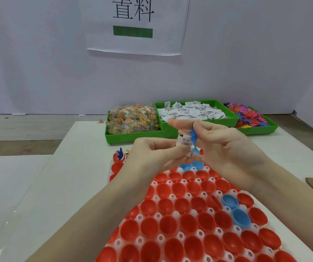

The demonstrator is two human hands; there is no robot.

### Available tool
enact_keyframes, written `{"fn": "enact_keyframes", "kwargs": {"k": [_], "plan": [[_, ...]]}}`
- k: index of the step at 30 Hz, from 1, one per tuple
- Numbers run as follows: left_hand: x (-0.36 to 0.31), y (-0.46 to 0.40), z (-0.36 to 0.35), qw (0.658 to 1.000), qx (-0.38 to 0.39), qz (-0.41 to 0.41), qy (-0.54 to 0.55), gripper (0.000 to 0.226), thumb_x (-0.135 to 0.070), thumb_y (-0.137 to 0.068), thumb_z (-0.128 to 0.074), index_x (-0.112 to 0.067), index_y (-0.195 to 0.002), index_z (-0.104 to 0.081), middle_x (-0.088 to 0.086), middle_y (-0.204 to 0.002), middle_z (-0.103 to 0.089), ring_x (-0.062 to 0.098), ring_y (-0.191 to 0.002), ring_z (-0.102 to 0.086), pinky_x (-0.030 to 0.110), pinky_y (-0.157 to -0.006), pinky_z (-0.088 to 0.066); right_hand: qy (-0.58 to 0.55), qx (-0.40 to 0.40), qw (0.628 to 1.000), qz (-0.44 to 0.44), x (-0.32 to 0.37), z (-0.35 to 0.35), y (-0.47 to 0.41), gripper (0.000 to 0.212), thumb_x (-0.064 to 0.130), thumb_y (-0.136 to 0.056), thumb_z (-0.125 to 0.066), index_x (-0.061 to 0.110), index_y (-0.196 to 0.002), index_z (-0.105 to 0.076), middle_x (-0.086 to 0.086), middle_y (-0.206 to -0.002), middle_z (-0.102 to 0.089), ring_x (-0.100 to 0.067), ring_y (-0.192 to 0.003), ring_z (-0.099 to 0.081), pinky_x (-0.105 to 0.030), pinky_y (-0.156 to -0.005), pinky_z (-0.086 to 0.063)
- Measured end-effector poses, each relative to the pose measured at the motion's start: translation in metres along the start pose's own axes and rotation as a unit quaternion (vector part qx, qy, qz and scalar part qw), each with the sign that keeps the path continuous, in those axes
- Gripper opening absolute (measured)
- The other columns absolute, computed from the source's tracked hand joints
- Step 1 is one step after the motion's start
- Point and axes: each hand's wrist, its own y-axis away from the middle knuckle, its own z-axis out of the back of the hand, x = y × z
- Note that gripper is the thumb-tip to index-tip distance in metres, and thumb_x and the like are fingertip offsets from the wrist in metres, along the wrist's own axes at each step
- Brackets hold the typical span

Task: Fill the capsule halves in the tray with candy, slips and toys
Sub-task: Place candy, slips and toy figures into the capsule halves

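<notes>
Blue toy [192, 136] stands upright, pinched in my right hand [225, 148]; my left hand [152, 154] pinches the slip [185, 143] beside it; blue capsule halves [191, 165] sit directly below both.

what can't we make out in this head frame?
- Capsule halves under the left hand and right hand: hidden by the hands and forearms.
- Print on the slip in the left grip: too small.
- Blue toy in the right hand: fingers cover part, shape unclear.
- Tray: near rows cut off by the bottom edge.
- Filled red half at the far left corner: contents too small to tell.
- Wall sign: top cut off.
</notes>
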Motion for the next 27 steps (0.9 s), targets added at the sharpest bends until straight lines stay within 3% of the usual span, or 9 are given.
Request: {"fn": "enact_keyframes", "kwargs": {"k": [3, 7, 9, 13, 16, 19, 22, 27], "plan": [[-0.003, 0.003, 0.001, 0.999, 0.039, -0.016, -0.001, 0.009, -0.006, -0.078, -0.067, -0.010, -0.081, -0.075, 0.009, -0.084, -0.074, 0.017, -0.079, -0.072, 0.016, -0.068, -0.054, -0.020, 0.017, 0.999, -0.019, -0.002, -0.002, -0.002, 0.035, 0.031, -0.078, -0.047, 0.019, -0.104, -0.068, 0.000, -0.095, -0.071, -0.011, -0.097, -0.065, -0.029, -0.080, -0.056], [-0.003, 0.004, 0.005, 0.998, 0.056, -0.028, -0.029, 0.014, -0.010, -0.082, -0.063, -0.012, -0.090, -0.074, 0.008, -0.087, -0.074, 0.015, -0.085, -0.071, 0.019, -0.076, -0.055, -0.029, -0.008, 0.999, -0.025, -0.005, -0.001, -0.003, 0.028, 0.032, -0.074, -0.050, 0.027, -0.086, -0.075, 0.007, -0.086, -0.071, -0.005, -0.080, -0.065, -0.022, -0.068, -0.053], [-0.004, 0.002, 0.006, 0.998, 0.057, -0.024, -0.009, 0.016, -0.010, -0.084, -0.059, -0.007, -0.093, -0.072, 0.010, -0.089, -0.073, 0.016, -0.083, -0.071, 0.017, -0.072, -0.055, -0.014, 0.003, 0.999, -0.031, -0.006, -0.003, -0.004, 0.027, 0.033, -0.074, -0.049, 0.032, -0.084, -0.075, 0.009, -0.084, -0.071, -0.004, -0.076, -0.065, -0.026, -0.073, -0.052], [-0.008, -0.005, 0.006, 0.998, 0.034, -0.051, -0.003, 0.015, -0.003, -0.086, -0.057, -0.004, -0.086, -0.072, 0.009, -0.084, -0.073, 0.013, -0.075, -0.071, 0.013, -0.064, -0.053, 0.077, -0.028, 0.996, -0.024, 0.002, -0.009, -0.011, 0.025, 0.035, -0.077, -0.052, 0.034, -0.092, -0.072, 0.008, -0.101, -0.071, -0.012, -0.101, -0.061, -0.042, -0.101, -0.037], [-0.015, -0.016, 0.010, 0.996, 0.028, -0.086, -0.016, 0.015, -0.004, -0.087, -0.055, -0.006, -0.089, -0.070, 0.005, -0.080, -0.073, 0.014, -0.073, -0.071, 0.014, -0.065, -0.053, 0.112, -0.063, 0.992, 0.005, 0.016, -0.009, -0.026, 0.022, 0.021, -0.083, -0.057, 0.027, -0.101, -0.067, 0.006, -0.101, -0.071, -0.011, -0.101, -0.062, -0.036, -0.097, -0.044], [-0.019, -0.027, 0.015, 0.993, 0.006, -0.112, -0.017, 0.014, -0.004, -0.087, -0.057, -0.008, -0.100, -0.061, 0.006, -0.077, -0.073, 0.018, -0.071, -0.071, 0.017, -0.064, -0.054, 0.131, -0.080, 0.988, 0.000, 0.027, -0.007, -0.043, 0.019, 0.013, -0.083, -0.062, 0.013, -0.100, -0.068, 0.000, -0.095, -0.070, -0.017, -0.101, -0.062, -0.039, -0.102, -0.040], [-0.019, -0.040, 0.020, 0.993, -0.027, -0.117, -0.002, 0.015, -0.003, -0.085, -0.060, -0.009, -0.095, -0.050, 0.004, -0.069, -0.072, 0.016, -0.064, -0.071, 0.017, -0.060, -0.054, 0.146, -0.078, 0.986, -0.014, 0.033, -0.003, -0.056, 0.013, 0.013, -0.081, -0.064, 0.005, -0.090, -0.069, -0.006, -0.089, -0.069, -0.014, -0.087, -0.062, -0.027, -0.088, -0.049], [-0.007, -0.056, 0.025, 0.994, -0.050, -0.094, 0.008, 0.020, -0.001, -0.081, -0.065, -0.004, -0.094, -0.049, 0.003, -0.062, -0.071, 0.014, -0.060, -0.070, 0.015, -0.055, -0.053, 0.144, -0.090, 0.985, -0.036, 0.025, 0.009, -0.073, 0.003, 0.006, -0.078, -0.067, 0.007, -0.076, -0.069, -0.003, -0.077, -0.069, -0.008, -0.072, -0.064, -0.018, -0.075, -0.054]]}}
